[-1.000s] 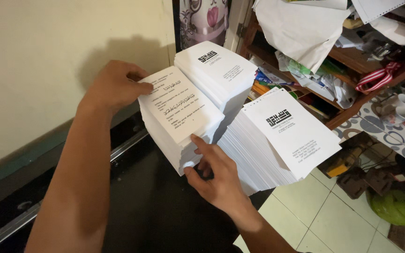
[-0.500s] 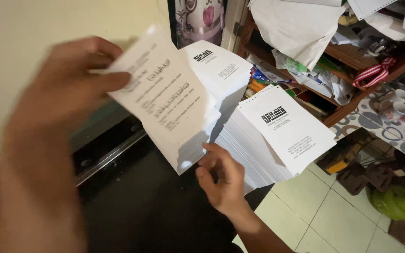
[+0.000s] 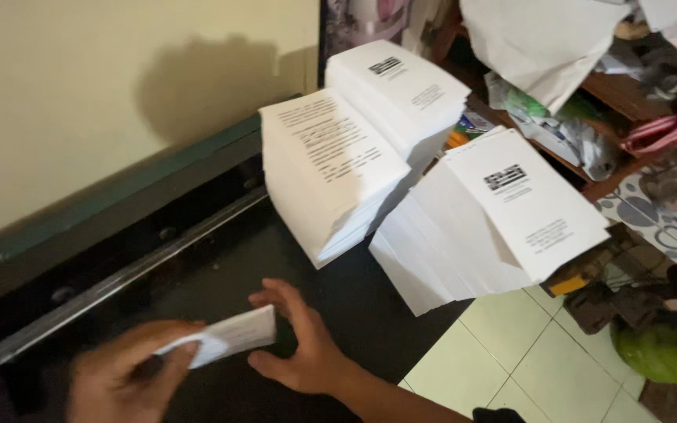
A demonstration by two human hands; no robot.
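left hand (image 3: 123, 376) grips folded sheet (image 3: 229, 335), maybe w/ right hand (image 3: 299, 345)

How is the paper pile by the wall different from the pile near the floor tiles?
The pile by the wall stands neat and square; the pile near the tiles slants, fanned out sideways. The wall pile's top page is full of text lines; the tile pile's top shows a dark block with little text. Both are white printed sheets.

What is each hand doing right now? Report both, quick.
Left hand: closed on a folded white sheet.
Right hand: open, fingers spread beside the sheet, gripping nothing.
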